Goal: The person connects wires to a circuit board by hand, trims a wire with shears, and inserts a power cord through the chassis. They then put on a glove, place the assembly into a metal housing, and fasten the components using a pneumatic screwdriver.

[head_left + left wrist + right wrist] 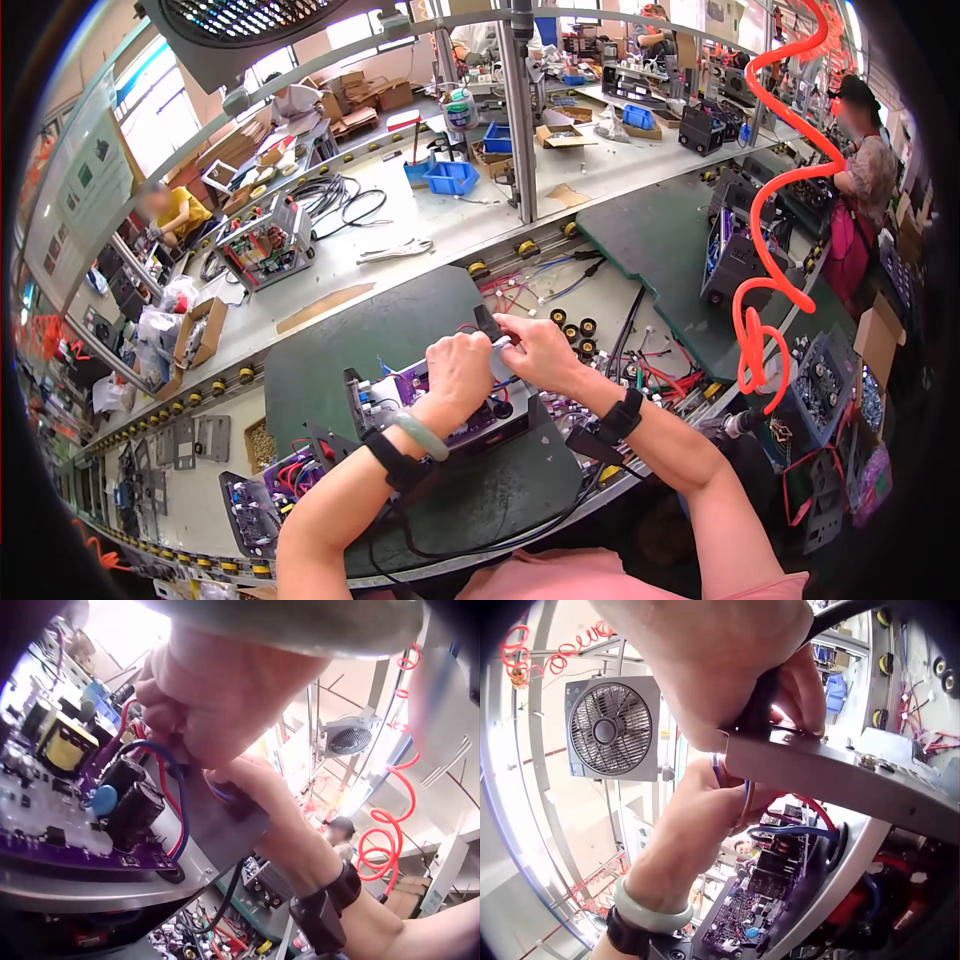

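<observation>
An open metal-framed device with a purple circuit board [79,851] lies before me, its grey end panel [802,766] upright. My right hand [543,352] grips a thick black cable [487,322] at the outer side of this panel. On the inner side, my left hand [460,375] has its fingers curled at the blue and brown wires [748,796] by the panel; its fingertips are partly hidden. Red and blue wires [180,799] loop from the board past the panel. Black capacitors [135,814] stand on the board beside the left hand.
A green mat [330,345] lies under the device. Loose connectors and red wires [680,375] cover the right side, near black round parts [572,330]. Another purple-board unit [250,510] sits at lower left. A coiled orange hose [765,200] hangs at right.
</observation>
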A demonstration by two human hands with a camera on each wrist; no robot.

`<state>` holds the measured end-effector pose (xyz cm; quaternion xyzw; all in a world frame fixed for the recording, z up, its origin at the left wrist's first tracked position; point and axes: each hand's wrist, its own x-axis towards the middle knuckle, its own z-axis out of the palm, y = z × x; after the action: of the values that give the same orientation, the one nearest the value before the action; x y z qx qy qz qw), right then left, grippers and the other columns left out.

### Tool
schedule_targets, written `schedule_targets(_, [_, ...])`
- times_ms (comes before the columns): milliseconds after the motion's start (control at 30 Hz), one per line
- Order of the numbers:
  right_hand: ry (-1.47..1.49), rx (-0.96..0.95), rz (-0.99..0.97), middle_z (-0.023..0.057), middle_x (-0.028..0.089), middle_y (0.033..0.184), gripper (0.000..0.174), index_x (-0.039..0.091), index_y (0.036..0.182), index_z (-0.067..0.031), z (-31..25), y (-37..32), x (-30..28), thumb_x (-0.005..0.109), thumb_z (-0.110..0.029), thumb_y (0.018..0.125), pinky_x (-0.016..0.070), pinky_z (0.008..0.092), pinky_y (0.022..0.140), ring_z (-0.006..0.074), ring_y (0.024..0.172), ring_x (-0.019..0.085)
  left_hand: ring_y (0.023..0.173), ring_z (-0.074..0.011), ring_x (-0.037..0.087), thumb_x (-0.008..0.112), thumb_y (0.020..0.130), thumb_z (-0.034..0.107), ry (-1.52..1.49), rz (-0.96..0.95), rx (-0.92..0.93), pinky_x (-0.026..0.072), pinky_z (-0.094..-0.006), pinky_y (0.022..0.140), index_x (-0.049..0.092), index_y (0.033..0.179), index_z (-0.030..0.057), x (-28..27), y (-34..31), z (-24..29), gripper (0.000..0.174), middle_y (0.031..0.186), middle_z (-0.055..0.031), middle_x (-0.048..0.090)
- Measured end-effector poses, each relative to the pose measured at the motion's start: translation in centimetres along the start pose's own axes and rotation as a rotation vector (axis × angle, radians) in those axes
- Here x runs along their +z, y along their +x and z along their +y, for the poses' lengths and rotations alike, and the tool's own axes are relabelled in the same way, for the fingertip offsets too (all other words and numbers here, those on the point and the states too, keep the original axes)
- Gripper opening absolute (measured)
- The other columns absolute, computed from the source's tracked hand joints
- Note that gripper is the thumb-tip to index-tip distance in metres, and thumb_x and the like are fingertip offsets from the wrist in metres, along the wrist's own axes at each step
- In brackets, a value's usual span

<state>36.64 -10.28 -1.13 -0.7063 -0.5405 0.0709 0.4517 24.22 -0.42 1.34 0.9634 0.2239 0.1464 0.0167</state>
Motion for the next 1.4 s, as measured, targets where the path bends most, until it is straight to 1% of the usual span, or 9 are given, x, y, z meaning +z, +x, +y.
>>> schedule_targets(167, [0.057, 0.019, -0.008, 0.0239, 0.068, 0.102, 0.048, 0.058, 0.121, 0.0061, 0.1, -0.3, -0.1, 0.058, -0.014, 0.078, 0.0528, 0.0363, 0.085, 0.0321, 0.094, 0.069, 0.072, -0.0387, 0.066, 0.061, 0.077, 0.014, -0.04, 0.055, 0.012, 0.0522, -0.0469, 0.065, 0.065, 0.074, 0.0013, -0.3, -0.5, -0.3, 0.014, 0.072, -0.0208, 0.066])
schedule_targets(233, [0.073, 0.096, -0.082, 0.0238, 0.068, 0.103, 0.048, 0.057, 0.122, 0.0051, -0.3, -0.3, -0.6, 0.057, -0.014, 0.079, 0.0523, 0.036, 0.088, 0.032, 0.098, 0.068, 0.071, -0.0393, 0.066, 0.061, 0.078, 0.018, 0.017, -0.051, -0.065, 0.0523, -0.048, 0.065, 0.067, 0.073, 0.0006, -1.3, -0.7, -0.2, 0.019, 0.072, -0.0211, 0.066])
schedule_targets(400, [0.079, 0.072, -0.025, 0.0221, 0.069, 0.097, 0.048, 0.058, 0.123, 0.0028, -0.5, -0.4, -0.3, 0.057, -0.014, 0.078, 0.0529, 0.0365, 0.082, 0.0299, 0.089, 0.07, 0.071, -0.0408, 0.066, 0.061, 0.079, 0.022, -0.088, -0.056, -0.182, 0.0523, -0.0497, 0.067, 0.068, 0.07, -0.0005, -1.6, -0.6, -0.3, 0.025, 0.071, -0.023, 0.065])
schedule_targets(500, [0.151, 0.069, 0.008, 0.02, 0.069, 0.097, 0.046, 0.061, 0.12, -0.0009, 0.2, -0.1, 0.2, 0.058, -0.02, 0.078, 0.0526, 0.0403, 0.08, 0.0344, 0.089, 0.067, 0.072, -0.0412, 0.065, 0.06, 0.079, 0.02, -0.098, -0.05, -0.219, 0.0516, -0.0505, 0.068, 0.067, 0.071, -0.001, -0.8, -0.4, 0.3, 0.024, 0.071, -0.0235, 0.065])
schedule_targets(700, [0.174, 0.03, 0.087, 0.0206, 0.066, 0.095, 0.046, 0.062, 0.119, 0.0017, 0.5, -0.3, 0.7, 0.058, -0.019, 0.078, 0.0511, 0.0403, 0.078, 0.0347, 0.087, 0.065, 0.074, -0.0401, 0.065, 0.059, 0.083, 0.022, -0.131, 0.107, -0.238, 0.05, -0.0505, 0.069, 0.064, 0.076, -0.0009, 0.7, -1.3, 0.6, 0.024, 0.075, -0.0208, 0.066])
schedule_targets(900, [0.185, 0.015, 0.092, 0.0217, 0.067, 0.094, 0.047, 0.061, 0.12, 0.0022, 0.9, -0.3, 1.1, 0.058, -0.019, 0.078, 0.0513, 0.0408, 0.077, 0.0349, 0.086, 0.065, 0.081, -0.0415, 0.065, 0.059, 0.085, 0.024, -0.311, -0.035, -0.321, 0.0512, -0.0511, 0.074, 0.069, 0.082, 0.0011, -0.8, -1.4, -0.6, 0.025, 0.081, -0.0216, 0.068])
schedule_targets(1033, [0.153, 0.032, 0.056, 0.0211, 0.067, 0.095, 0.047, 0.061, 0.12, 0.0012, 0.7, -0.3, 0.7, 0.058, -0.019, 0.078, 0.0512, 0.0416, 0.078, 0.0361, 0.088, 0.065, 0.081, -0.0411, 0.065, 0.059, 0.084, 0.023, -0.201, -0.156, -0.3, 0.0511, -0.0508, 0.075, 0.069, 0.083, -0.0011, -1.5, -0.4, -0.2, 0.026, 0.085, -0.0226, 0.067])
schedule_targets(1233, [0.109, 0.039, 0.081, 0.0216, 0.066, 0.099, 0.046, 0.062, 0.12, 0.0005, 0.5, -0.2, 0.9, 0.057, -0.02, 0.079, 0.0507, 0.0423, 0.08, 0.036, 0.09, 0.064, 0.08, -0.0397, 0.066, 0.057, 0.085, 0.017, -0.148, 0.023, -0.365, 0.0514, -0.0505, 0.072, 0.064, 0.083, -0.0016, 0.0, -0.9, 1.2, 0.02, 0.083, -0.0218, 0.067])
schedule_targets(1400, [0.022, -0.014, 0.061, 0.0206, 0.066, 0.098, 0.043, 0.06, 0.121, 0.0017, 0.6, -0.3, 0.8, 0.056, -0.019, 0.083, 0.0513, 0.0402, 0.08, 0.0344, 0.089, 0.065, 0.081, -0.0401, 0.066, 0.056, 0.087, 0.018, -0.108, -0.037, -0.316, 0.0511, -0.0508, 0.072, 0.063, 0.083, -0.0017, -1.0, -1.0, 1.1, 0.022, 0.082, -0.023, 0.066])
